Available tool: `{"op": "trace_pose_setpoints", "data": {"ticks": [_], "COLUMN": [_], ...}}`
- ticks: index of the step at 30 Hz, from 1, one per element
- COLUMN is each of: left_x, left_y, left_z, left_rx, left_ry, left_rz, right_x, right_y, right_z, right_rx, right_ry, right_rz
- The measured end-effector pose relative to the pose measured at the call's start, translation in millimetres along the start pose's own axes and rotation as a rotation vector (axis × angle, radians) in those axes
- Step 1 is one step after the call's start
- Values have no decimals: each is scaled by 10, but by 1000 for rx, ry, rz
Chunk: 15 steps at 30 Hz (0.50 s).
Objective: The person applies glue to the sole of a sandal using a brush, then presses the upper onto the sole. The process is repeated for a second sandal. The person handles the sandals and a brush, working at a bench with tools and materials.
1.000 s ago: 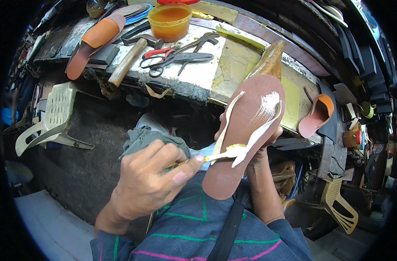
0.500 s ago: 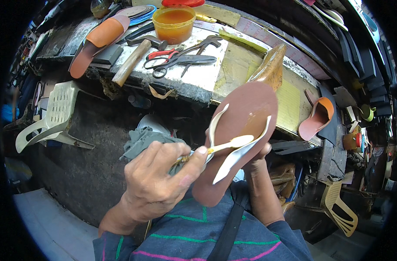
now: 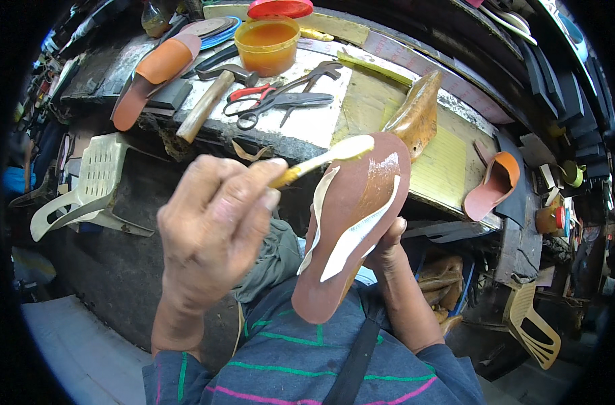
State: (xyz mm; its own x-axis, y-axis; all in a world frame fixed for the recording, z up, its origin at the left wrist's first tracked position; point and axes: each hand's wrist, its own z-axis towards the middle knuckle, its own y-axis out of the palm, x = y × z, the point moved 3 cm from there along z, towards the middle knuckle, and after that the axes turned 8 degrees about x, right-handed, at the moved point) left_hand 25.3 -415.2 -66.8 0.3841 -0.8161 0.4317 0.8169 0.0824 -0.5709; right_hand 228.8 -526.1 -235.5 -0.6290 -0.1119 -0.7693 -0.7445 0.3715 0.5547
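**Containers and labels in view**

We find one open round tub at the far edge of the workbench. Its wall is translucent amber and it holds an orange-yellow paste. Its red lid lies just behind it. At the left rear corner we note a small glass bottle with a brownish content. At the right, below the bench, we see a small round can with a red and white label. We see no signs and no screens.
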Motion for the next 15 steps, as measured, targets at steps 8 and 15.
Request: {"op": "trace_pose_setpoints", "data": {"ticks": [8, 15], "left_x": [-763, -1527], "left_y": [-607, 287], "left_z": [1101, 1678], "left_rx": [53, -430], "left_ry": [14, 222], "left_rz": [426, 849], "right_x": [-185, -361], "right_y": [18, 45], "right_z": [78, 86], "right_rx": [-22, -178], "right_ry": [-44, -16], "right_rz": [134, 380]}}
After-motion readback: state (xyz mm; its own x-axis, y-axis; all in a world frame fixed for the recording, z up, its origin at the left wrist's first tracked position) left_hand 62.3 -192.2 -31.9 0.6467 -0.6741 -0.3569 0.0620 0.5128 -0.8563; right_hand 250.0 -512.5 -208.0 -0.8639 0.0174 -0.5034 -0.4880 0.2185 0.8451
